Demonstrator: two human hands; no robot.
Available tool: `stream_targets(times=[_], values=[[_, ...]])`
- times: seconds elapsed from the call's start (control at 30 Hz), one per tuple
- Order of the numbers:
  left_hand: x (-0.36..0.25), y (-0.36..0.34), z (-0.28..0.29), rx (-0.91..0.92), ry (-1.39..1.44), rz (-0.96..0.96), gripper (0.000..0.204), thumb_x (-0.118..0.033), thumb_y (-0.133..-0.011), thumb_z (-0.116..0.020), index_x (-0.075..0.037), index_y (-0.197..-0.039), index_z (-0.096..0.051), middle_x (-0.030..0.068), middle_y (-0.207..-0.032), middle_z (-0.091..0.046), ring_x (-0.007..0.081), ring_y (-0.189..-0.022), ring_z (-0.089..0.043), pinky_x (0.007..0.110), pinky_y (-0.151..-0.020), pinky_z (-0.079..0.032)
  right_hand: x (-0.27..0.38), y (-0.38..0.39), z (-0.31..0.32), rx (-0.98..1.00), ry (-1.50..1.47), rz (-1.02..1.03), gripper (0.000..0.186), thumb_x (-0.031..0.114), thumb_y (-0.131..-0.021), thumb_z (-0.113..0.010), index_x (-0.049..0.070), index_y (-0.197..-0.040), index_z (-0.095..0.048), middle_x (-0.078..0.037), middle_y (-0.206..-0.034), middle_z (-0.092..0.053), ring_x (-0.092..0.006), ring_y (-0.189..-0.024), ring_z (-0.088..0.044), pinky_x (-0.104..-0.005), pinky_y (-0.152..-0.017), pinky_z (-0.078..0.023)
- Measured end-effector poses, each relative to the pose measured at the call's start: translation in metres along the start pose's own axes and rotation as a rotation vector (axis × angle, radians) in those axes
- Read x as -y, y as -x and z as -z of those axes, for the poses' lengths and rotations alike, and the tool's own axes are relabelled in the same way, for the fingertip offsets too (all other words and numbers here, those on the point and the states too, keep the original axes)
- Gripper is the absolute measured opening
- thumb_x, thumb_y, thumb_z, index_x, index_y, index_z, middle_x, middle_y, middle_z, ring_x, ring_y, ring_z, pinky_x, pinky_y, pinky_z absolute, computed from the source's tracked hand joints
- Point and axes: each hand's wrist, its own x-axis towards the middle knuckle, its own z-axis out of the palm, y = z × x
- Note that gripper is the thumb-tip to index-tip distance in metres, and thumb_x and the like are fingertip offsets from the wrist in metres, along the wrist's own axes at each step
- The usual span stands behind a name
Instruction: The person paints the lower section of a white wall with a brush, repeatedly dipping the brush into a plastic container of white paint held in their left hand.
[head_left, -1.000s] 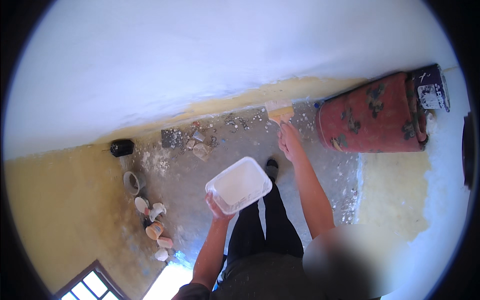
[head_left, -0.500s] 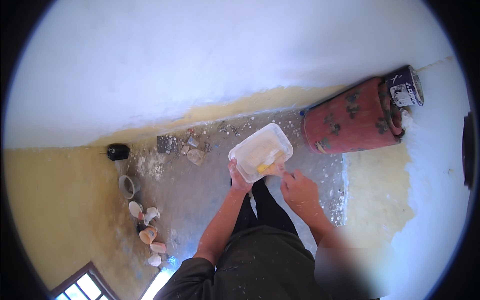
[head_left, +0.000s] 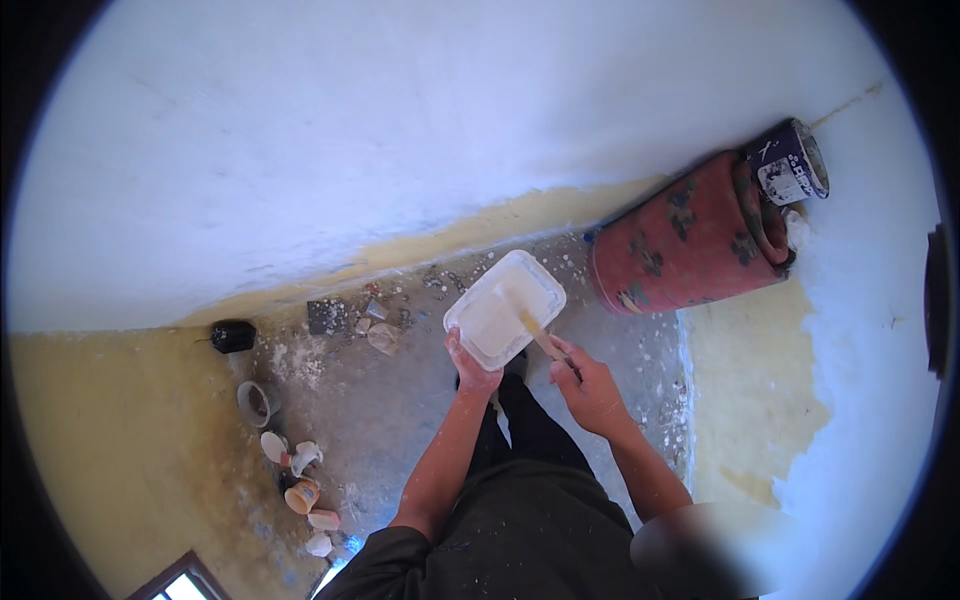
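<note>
My left hand (head_left: 475, 363) grips the near left edge of a white rectangular plastic tray (head_left: 481, 288), thumb over the rim. Whitish paint or paste coats the inside of this tray. In my right hand (head_left: 590, 392) is the handle of a paintbrush (head_left: 532, 324), with a yellowish band below its head. Its head reaches into the tray and blends with the pale contents, so its bristles are hard to make out. Both hands carry whitish smears.
A rolled red mat (head_left: 680, 235) leans in the far right corner, with a dark paint bucket (head_left: 785, 170) by its top. Rubble (head_left: 382, 338) lies by the partly whitened wall (head_left: 400, 120). Along the left stand a black container (head_left: 233, 336), a grey bucket (head_left: 258, 402) and several small containers.
The paintbrush has turned from lying flat across the tray to a steeper slant, its handle now showing. My view has shifted slightly; my left hand keeps its hold on the tray.
</note>
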Motion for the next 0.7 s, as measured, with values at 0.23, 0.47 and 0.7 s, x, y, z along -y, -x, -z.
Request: stream_targets(times=[0.23, 0.47, 0.7], values=[[0.003, -0.02, 0.023, -0.01, 0.048, -0.049, 0.072, -0.059, -0.085, -0.046, -0.011, -0.139, -0.038, 0.0089, -0.134, -0.049, 0.0294, -0.124, -0.047, 0.047, -0.101, -0.042, -0.003, -0.036, 0.004, 0.136, -0.694, -0.249, 0.035, 0.02, -0.097, -0.041, -0.002, -0.124, -0.044, -0.008, -0.086, -0.061, -0.009, -0.051, -0.049, -0.0213, -0.043, -0.039], [0.013, -0.029, 0.092, -0.075, 0.069, -0.106, 0.072, -0.059, -0.085, -0.047, -0.01, -0.138, -0.04, 0.0091, -0.134, -0.05, 0.0297, -0.124, -0.048, 0.048, -0.103, -0.039, -0.076, -0.165, -0.027, 0.069, -0.805, -0.61, 0.012, 0.017, -0.095, -0.042, 0.008, -0.101, -0.048, -0.001, -0.071, -0.047, -0.0074, -0.047, -0.038, -0.0225, -0.036, -0.03], [0.012, -0.004, 0.147, -0.197, 0.086, -0.041, 0.074, -0.062, -0.083, -0.047, -0.01, -0.136, -0.041, 0.0085, -0.132, -0.052, 0.0297, -0.122, -0.049, 0.048, -0.102, -0.04, -0.22, -0.288, -0.091, -0.015, -0.705, -0.734, 0.009, 0.018, -0.095, -0.044, 0.01, -0.091, -0.047, -0.002, -0.067, -0.046, -0.0103, -0.046, -0.039, -0.0241, -0.036, -0.028]])
